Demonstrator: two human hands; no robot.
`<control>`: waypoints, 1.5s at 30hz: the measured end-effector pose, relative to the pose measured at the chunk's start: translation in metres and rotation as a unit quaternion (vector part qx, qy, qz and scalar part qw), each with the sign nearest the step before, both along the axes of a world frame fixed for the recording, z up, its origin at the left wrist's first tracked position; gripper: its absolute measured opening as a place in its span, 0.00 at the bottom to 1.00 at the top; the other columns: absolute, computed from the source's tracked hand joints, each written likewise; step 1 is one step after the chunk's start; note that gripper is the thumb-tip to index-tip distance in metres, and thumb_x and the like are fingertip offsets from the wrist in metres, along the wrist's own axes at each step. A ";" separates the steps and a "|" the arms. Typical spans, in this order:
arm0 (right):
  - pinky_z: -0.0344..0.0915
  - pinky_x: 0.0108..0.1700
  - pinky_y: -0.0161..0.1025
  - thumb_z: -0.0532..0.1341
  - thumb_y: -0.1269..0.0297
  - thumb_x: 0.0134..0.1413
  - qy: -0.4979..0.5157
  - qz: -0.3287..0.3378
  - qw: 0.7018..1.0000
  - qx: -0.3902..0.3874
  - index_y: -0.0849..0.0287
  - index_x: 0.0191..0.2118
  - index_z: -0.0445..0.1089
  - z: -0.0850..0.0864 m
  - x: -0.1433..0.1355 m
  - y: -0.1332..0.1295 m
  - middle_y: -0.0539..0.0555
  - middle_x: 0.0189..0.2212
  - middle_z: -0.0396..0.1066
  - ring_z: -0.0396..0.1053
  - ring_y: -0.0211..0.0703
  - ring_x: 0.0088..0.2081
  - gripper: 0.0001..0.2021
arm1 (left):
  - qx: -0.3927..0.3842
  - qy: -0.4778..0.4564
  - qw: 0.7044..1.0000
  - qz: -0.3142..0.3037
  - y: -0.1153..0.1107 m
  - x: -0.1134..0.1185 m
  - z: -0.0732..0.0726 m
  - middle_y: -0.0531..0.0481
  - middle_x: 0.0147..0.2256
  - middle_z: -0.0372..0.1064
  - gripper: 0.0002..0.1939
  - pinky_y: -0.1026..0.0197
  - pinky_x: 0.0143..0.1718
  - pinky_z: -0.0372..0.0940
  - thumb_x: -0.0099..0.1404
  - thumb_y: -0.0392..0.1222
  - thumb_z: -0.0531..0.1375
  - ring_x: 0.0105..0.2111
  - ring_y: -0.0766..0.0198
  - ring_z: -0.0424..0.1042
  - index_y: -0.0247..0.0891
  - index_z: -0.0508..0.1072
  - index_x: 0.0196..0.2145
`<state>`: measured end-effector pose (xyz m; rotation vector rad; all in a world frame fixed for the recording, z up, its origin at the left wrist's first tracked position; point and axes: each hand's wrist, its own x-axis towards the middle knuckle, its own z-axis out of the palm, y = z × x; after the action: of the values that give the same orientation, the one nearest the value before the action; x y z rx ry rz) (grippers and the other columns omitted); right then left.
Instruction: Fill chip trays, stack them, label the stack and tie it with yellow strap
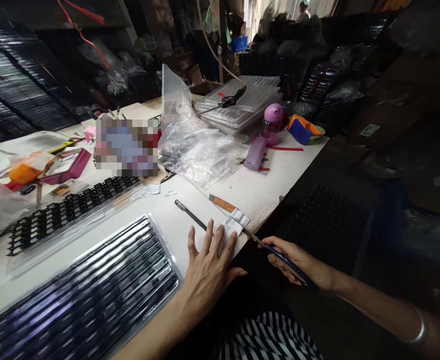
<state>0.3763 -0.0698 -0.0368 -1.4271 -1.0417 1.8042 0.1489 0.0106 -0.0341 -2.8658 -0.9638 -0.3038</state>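
My left hand [209, 265] lies spread on the white table, its fingertips on a small white slip of paper [232, 227] with handwriting. My right hand [298, 262] is closed around blue-handled scissors [287, 262], just off the table edge. Their metal blades reach to the paper, where a narrow strip [240, 216] shows on the far side. A black pen [190, 215] lies beyond my left fingers. Behind the paper sits an orange-brown utility knife [223, 203]. Whether the blades are closed cannot be made out.
A clear tray of dark strip-like parts [129, 270] fills the left front. Behind it is a row of black parts [73, 207]. Crumpled plastic bags [204, 150], stacked clear trays [238, 107], a pink-topped bottle [273, 122] and an orange-blue pouch [305, 130] stand farther back.
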 end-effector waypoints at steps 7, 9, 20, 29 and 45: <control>0.50 0.16 0.27 0.55 0.50 0.58 -0.069 0.017 0.997 0.031 0.57 0.44 0.60 0.012 -0.006 0.005 0.41 0.21 0.54 0.49 0.26 0.17 0.16 | -0.005 -0.008 1.000 0.013 -0.001 0.000 -0.001 0.40 0.56 0.63 0.32 0.35 0.59 0.33 0.60 0.63 0.52 0.61 0.43 0.50 0.43 0.64 0.56; 0.49 0.16 0.27 0.56 0.48 0.57 -0.071 0.021 0.997 0.033 0.58 0.44 0.60 0.013 -0.005 0.008 0.41 0.21 0.53 0.49 0.26 0.16 0.18 | -0.004 0.003 1.000 0.011 -0.004 0.000 0.001 0.39 0.56 0.63 0.32 0.34 0.59 0.34 0.61 0.63 0.51 0.61 0.42 0.50 0.43 0.64 0.57; 0.53 0.22 0.29 0.60 0.48 0.53 -0.137 0.064 0.987 0.055 0.59 0.47 0.66 0.034 0.014 0.015 0.46 0.25 0.61 0.55 0.30 0.23 0.21 | 0.009 -0.033 0.999 -0.013 -0.016 -0.005 0.004 0.38 0.50 0.69 0.35 0.41 0.60 0.30 0.64 0.61 0.46 0.56 0.47 0.61 0.31 0.60 0.58; 0.53 0.25 0.32 0.58 0.48 0.54 -0.302 0.099 0.941 0.118 0.57 0.49 0.67 0.044 0.029 0.014 0.46 0.23 0.63 0.57 0.34 0.24 0.22 | -0.007 -0.028 0.999 -0.019 -0.011 -0.009 -0.001 0.40 0.49 0.69 0.34 0.40 0.60 0.32 0.64 0.62 0.45 0.56 0.45 0.60 0.30 0.67 0.52; 0.60 0.36 0.37 0.57 0.51 0.54 -0.439 0.092 0.865 0.223 0.59 0.45 0.69 0.044 -0.002 0.108 0.54 0.32 0.73 0.68 0.44 0.34 0.19 | -0.020 -0.027 0.999 0.000 -0.005 -0.017 -0.002 0.41 0.53 0.66 0.31 0.35 0.57 0.46 0.64 0.61 0.49 0.59 0.40 0.53 0.38 0.63 0.57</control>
<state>0.3745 0.0386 0.0075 -1.9024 -1.9410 0.8426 0.1316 0.0052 -0.0362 -2.9068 -0.9895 -0.3678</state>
